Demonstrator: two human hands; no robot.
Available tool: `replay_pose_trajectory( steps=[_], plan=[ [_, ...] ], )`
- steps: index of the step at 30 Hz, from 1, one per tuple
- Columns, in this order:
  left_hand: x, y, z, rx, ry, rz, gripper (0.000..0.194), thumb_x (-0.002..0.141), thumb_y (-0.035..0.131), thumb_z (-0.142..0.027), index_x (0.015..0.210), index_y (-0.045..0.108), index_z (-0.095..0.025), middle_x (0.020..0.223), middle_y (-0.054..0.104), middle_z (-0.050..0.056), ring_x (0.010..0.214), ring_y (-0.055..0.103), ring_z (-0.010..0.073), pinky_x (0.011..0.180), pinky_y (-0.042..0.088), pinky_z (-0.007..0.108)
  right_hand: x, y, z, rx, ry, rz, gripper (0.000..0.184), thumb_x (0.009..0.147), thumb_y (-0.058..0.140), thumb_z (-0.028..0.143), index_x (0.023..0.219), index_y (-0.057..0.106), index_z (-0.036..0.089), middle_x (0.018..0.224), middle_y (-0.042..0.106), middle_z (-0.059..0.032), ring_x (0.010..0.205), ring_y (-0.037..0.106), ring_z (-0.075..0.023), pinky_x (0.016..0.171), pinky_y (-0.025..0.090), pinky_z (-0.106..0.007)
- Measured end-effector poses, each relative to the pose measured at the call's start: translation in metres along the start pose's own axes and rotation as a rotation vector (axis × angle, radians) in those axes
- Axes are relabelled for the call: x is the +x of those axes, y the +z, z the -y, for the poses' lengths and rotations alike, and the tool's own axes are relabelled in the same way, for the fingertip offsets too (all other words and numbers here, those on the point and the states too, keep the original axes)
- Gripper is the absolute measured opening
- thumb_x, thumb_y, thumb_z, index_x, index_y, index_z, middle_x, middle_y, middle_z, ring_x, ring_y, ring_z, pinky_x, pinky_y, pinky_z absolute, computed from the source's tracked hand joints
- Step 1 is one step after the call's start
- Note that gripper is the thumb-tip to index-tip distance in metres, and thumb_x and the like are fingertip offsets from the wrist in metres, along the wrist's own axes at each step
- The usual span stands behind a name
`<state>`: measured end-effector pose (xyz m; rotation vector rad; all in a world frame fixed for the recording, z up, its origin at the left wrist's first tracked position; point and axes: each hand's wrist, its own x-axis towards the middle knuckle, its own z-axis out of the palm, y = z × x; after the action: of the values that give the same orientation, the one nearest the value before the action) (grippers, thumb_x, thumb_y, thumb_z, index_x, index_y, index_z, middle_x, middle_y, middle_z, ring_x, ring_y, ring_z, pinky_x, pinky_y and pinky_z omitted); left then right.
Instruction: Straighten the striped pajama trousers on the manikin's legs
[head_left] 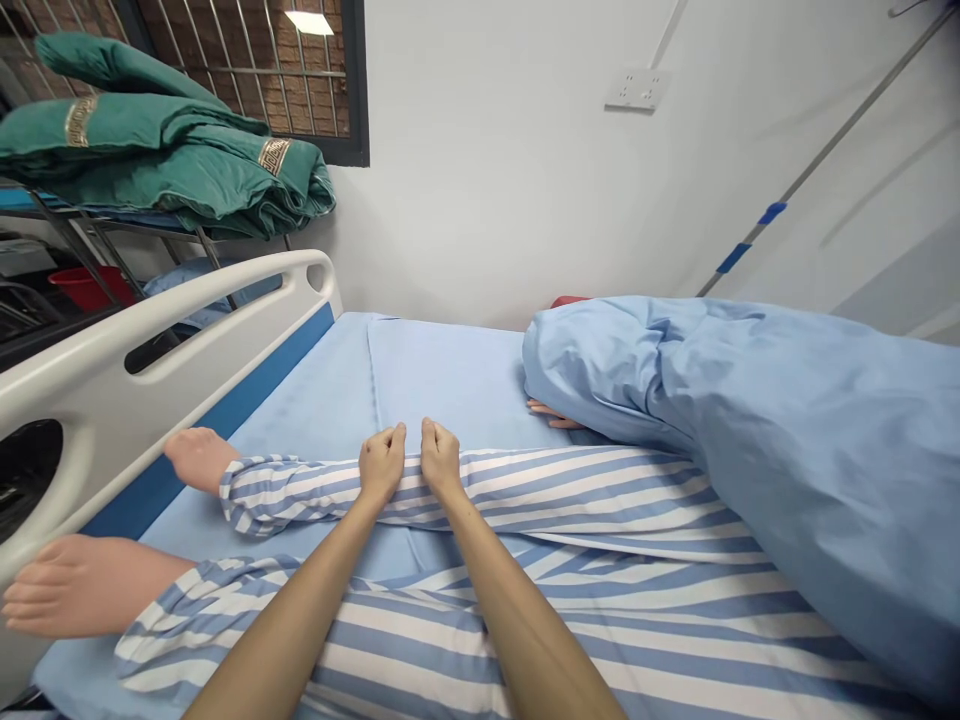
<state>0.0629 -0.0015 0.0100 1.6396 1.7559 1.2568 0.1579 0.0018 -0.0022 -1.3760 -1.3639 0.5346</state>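
A figure in blue-and-white striped trousers (570, 490) lies on a bed with a light blue sheet (442, 370). Its two bare feet (196, 457) point toward the white footboard (150, 330) at the left. My left hand (381, 462) and my right hand (440, 458) rest side by side on the far trouser leg, fingers curled and pinching the striped cloth. A light blue duvet (757, 430) covers the figure's upper body at the right; a hand of the figure (551, 412) peeks from under its edge.
Folded green blankets (172, 150) lie on a metal rack beside a barred window at the upper left. A red tub (86, 285) sits under the rack. A wall socket (636, 88) and a slanted pole (795, 185) are on the white wall.
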Motion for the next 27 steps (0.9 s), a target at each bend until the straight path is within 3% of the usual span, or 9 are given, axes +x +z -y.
replay_pose_trajectory(
  steps=[5, 9, 12, 21, 27],
  plan=[
    [0.001, 0.019, -0.021, -0.262, -0.041, 0.013, 0.043, 0.082, 0.031, -0.044, 0.047, 0.032, -0.019, 0.044, 0.033, -0.004, 0.047, 0.034, 0.0082, 0.049, 0.027, 0.022, 0.005, -0.004, 0.0, 0.135, 0.059, -0.016, 0.04, 0.086, 0.031, 0.041, 0.053, 0.032, 0.019, 0.048, 0.033, 0.0048, 0.049, 0.032, -0.0097, 0.049, 0.025, -0.023],
    [-0.01, 0.034, -0.022, -0.095, -0.014, 0.027, 0.04, 0.083, 0.031, -0.041, 0.052, 0.043, -0.018, 0.049, 0.045, -0.002, 0.051, 0.039, 0.0093, 0.051, 0.027, 0.022, 0.008, -0.007, -0.002, 0.247, 0.118, -0.04, 0.038, 0.084, 0.034, 0.041, 0.053, 0.031, 0.02, 0.049, 0.033, 0.005, 0.05, 0.031, -0.0093, 0.049, 0.027, -0.023],
    [-0.014, 0.034, -0.017, -0.011, 0.024, 0.052, 0.04, 0.084, 0.028, -0.04, 0.057, 0.048, -0.019, 0.054, 0.052, -0.001, 0.054, 0.043, 0.01, 0.054, 0.028, 0.022, 0.008, -0.006, -0.002, 0.264, 0.137, -0.046, 0.038, 0.084, 0.035, 0.043, 0.054, 0.031, 0.02, 0.05, 0.032, 0.0053, 0.05, 0.031, -0.0091, 0.048, 0.028, -0.022],
    [-0.012, 0.029, -0.018, 0.039, 0.024, 0.106, 0.041, 0.085, 0.027, -0.037, 0.06, 0.054, -0.019, 0.062, 0.061, 0.003, 0.061, 0.05, 0.0118, 0.058, 0.028, 0.023, 0.01, -0.02, 0.004, -0.09, -0.053, 0.009, 0.039, 0.085, 0.033, 0.038, 0.051, 0.035, 0.019, 0.046, 0.035, 0.0051, 0.046, 0.031, -0.0091, 0.047, 0.024, -0.023],
    [-0.011, 0.029, -0.02, 0.038, 0.019, 0.105, 0.04, 0.084, 0.029, -0.038, 0.055, 0.048, -0.018, 0.056, 0.055, 0.001, 0.056, 0.044, 0.0105, 0.055, 0.026, 0.023, 0.001, -0.02, -0.01, -0.128, -0.04, -0.008, 0.036, 0.085, 0.033, 0.034, 0.053, 0.04, 0.019, 0.048, 0.039, 0.0045, 0.048, 0.035, -0.0099, 0.049, 0.025, -0.023]
  ],
)
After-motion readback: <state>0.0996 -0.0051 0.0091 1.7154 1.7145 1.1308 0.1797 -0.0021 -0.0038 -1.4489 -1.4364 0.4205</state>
